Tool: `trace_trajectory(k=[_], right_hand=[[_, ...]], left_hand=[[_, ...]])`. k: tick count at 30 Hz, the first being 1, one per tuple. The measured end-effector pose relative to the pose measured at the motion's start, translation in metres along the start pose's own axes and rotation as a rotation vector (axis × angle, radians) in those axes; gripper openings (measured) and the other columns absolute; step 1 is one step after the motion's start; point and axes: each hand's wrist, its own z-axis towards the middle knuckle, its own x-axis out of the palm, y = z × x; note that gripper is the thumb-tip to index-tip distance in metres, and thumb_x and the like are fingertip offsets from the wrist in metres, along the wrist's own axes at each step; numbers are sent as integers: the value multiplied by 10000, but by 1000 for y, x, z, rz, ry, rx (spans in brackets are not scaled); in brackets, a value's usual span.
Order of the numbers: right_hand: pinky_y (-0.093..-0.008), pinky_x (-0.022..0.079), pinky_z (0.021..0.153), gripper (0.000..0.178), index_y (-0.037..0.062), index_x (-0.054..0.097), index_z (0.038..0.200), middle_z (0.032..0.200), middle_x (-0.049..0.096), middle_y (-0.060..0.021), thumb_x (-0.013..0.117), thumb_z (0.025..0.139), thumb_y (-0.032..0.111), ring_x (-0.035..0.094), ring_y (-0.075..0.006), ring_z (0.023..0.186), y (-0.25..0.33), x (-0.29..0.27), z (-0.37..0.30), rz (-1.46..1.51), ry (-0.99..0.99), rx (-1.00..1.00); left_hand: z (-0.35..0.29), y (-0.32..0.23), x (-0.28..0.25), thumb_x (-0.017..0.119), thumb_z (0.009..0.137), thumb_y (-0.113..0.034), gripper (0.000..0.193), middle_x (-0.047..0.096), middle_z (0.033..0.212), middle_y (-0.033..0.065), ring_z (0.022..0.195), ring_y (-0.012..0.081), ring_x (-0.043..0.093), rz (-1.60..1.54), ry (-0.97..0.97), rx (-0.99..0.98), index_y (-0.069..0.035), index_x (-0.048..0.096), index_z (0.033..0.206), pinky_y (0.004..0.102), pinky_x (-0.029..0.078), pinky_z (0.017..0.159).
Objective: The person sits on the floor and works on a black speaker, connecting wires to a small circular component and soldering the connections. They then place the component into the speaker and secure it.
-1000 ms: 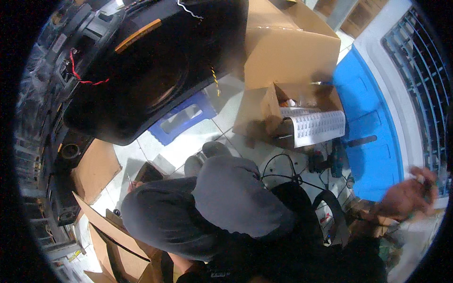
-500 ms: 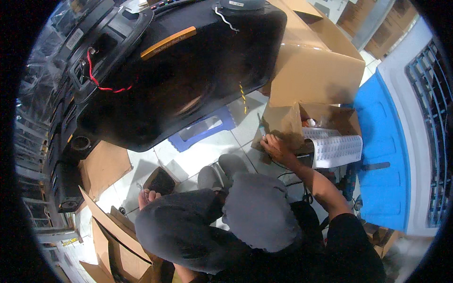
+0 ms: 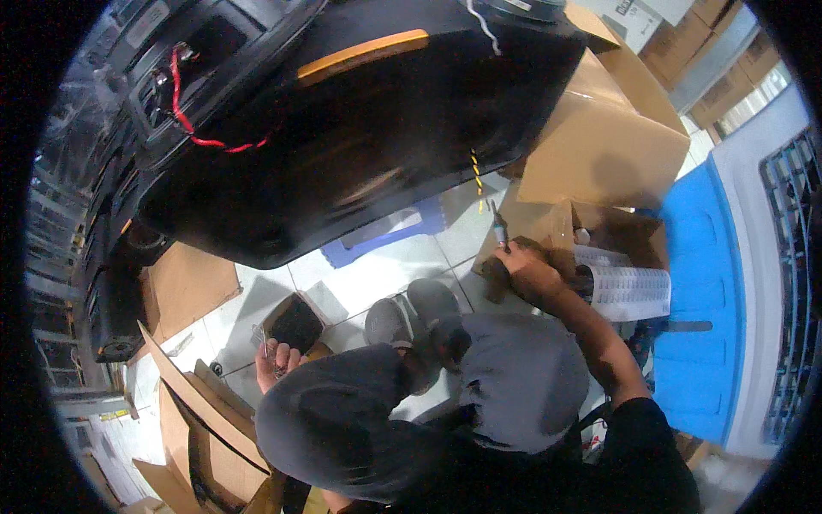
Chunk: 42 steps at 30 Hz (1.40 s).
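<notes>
My right hand is closed round the handle of a soldering iron, its metal tip pointing up and away from me. Just beyond that tip, a yellow-and-black twisted wire hangs from a big black speaker cabinet. Low at the left, beside my knee, the fingers of my left hand are pinched on a thin silvery wire. A red twisted wire runs from a speaker driver at the upper left. The iron's tip and the hanging wire look close, but whether they touch I cannot tell.
A blue plastic stool stands under the cabinet. On the right are a large carton, a smaller box with printed sheets, and a blue panel. Opened cardboard and a small dark open box lie left.
My view has shifted, so the cabinet sits higher in the picture. My right hand with the soldering iron is nearer the yellow-and-black wire. My left hand keeps its pinch beside my knee.
</notes>
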Motion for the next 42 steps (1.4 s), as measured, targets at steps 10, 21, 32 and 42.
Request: trace_trajectory(k=[10, 21, 32, 42], right_hand=[[-503, 543, 762, 503, 82, 487, 1414, 1092, 609, -283, 508, 912, 67, 647, -434, 856, -10, 12, 1, 152, -78, -130], [-462, 587, 741, 526, 133, 526, 1397, 1183, 684, -193, 602, 876, 139, 709, -380, 888, 27, -49, -12, 130, -135, -108], [-508, 513, 962, 503, -52, 547, 1298, 1129, 672, -281, 336, 1087, 352, 664, -380, 1017, 6, -156, -56, 1784, -192, 246], [-533, 476, 964, 670, -41, 512, 1346, 931, 687, -263, 268, 1069, 519, 640, -416, 994, 32, -165, -68, 1658, -5, -238]], left_hand=[[5, 22, 16, 640, 974, -292, 211, 511, 723, -5, 577, 128, 459, 274, -369, 287, -103, 610, 1063, 303, 393, 516], [29, 43, -49, 774, 879, -227, 321, 748, 854, 85, 733, 99, 641, 1214, -322, 285, 20, 745, 1081, 289, 521, 677], [-6, 47, -65, 660, 930, -285, 350, 742, 807, 143, 718, 193, 683, 1104, -585, 457, 60, 717, 933, 356, 533, 694], [61, 28, -111, 624, 986, -226, 269, 700, 846, 72, 691, 149, 637, 799, -516, 307, 33, 693, 1005, 308, 513, 642]])
